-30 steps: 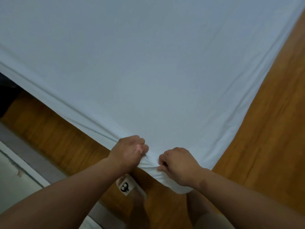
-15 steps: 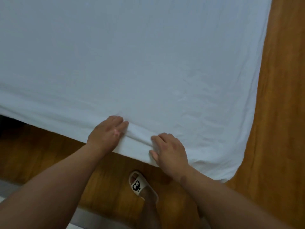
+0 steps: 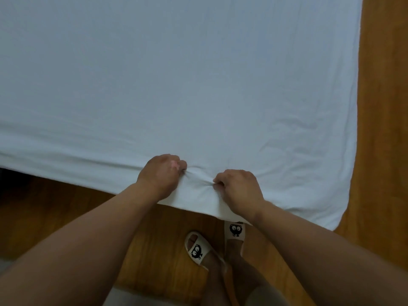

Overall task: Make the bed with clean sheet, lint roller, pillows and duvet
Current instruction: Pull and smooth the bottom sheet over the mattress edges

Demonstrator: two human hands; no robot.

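Note:
A white sheet lies spread over the bed and fills most of the view, smooth apart from light creases near its front edge. My left hand grips a bunch of the sheet at that near edge, fingers curled into the cloth. A short way to its right, my right hand pinches the same edge, and small folds run between the two hands. The sheet's corner hangs down at the lower right. No lint roller, pillow or duvet is in view.
Wooden floor runs along the bed's right side and in front of it. My feet in pale slippers with a black cartoon print stand just below the sheet's edge. A grey strip crosses the bottom.
Both hands went from gripping the sheet's corner, to lying flat on its front edge, to gripping that edge with curled fingers. I have shifted left along the bed, and both slippers show.

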